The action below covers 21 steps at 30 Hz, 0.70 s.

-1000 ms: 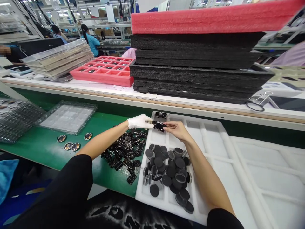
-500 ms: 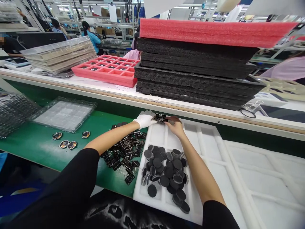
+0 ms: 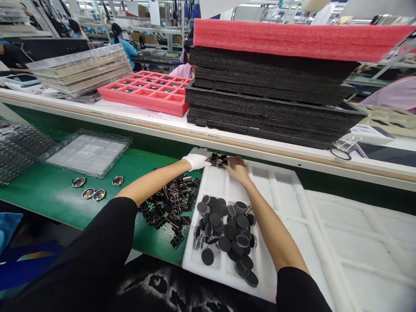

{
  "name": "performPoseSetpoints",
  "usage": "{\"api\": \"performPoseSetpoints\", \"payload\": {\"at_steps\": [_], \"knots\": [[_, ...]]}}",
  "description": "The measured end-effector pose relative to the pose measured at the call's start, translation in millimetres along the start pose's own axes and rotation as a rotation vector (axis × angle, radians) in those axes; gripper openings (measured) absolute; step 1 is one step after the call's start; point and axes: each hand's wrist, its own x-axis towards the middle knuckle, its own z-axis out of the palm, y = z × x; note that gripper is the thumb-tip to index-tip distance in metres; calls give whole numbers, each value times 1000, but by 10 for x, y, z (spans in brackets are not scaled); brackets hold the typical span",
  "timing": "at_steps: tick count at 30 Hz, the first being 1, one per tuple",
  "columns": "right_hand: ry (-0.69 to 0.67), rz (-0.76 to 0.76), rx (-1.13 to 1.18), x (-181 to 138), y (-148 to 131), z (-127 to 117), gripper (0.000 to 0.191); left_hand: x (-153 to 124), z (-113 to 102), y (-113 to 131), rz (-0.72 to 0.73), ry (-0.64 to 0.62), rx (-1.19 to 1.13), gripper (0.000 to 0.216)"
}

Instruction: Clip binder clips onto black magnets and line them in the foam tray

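Note:
At the back edge of the white foam tray (image 3: pixel 224 180), a small cluster of black binder clips (image 3: pixel 218 160) sits between my two hands. My left hand (image 3: pixel 197 158), in a white glove, closes on the cluster's left side. My bare right hand (image 3: pixel 238 170) has its fingers bent against the right side. Whatever the clips may be clamped on is too small to make out. A pile of loose binder clips (image 3: pixel 175 199) lies on the green table left of the tray. Round black-topped discs (image 3: pixel 224 243) are heaped in the tray's front compartments.
Several round pieces with orange centres (image 3: pixel 88 193) lie on the green table (image 3: pixel 123 221) at left, near a clear plastic tray (image 3: pixel 87 154). On the shelf stand a pink divided tray (image 3: pixel 143 97) and stacked black foam trays (image 3: pixel 266 99). More white foam (image 3: pixel 364 234) lies right.
The view has shifted slightly. My hands stay at the clip cluster by the tray's back edge, with only slight finger movement.

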Motion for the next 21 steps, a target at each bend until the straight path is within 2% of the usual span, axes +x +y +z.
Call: {"api": "performPoseSetpoints", "payload": {"at_steps": [6, 10, 12, 14, 16, 17, 19, 20, 21], "knots": [[11, 6, -95, -111, -82, -71, 45, -137, -103, -41, -5, -20, 28, 52], [-38, 3, -144, -222, -158, -261, 53, -519, -357, -244, 47, -132, 105, 54], [-82, 20, -179, -305, -197, -414, 50, -860, -494, -459, 0, -145, 74, 57], [-199, 12, -207, -442, -224, -585, 48, -1296, -594, -758, -84, -105, -13, 58], [-450, -72, -168, -645, -215, -738, 48, -1801, -630, -1101, -200, -30, -101, 58], [-582, -108, -117, -765, -192, -798, 50, -2067, -620, -1269, -272, 6, -135, 57], [-735, -146, -40, -1015, -112, -870, 55, -2586, -539, -1553, -424, 34, -182, 57], [-757, -180, -14, -1130, -64, -882, 55, -2817, -470, -1658, -491, 19, -199, 57], [-722, -207, -3, -1230, -20, -882, 52, -3017, -386, -1735, -546, -13, -206, 57]]}}
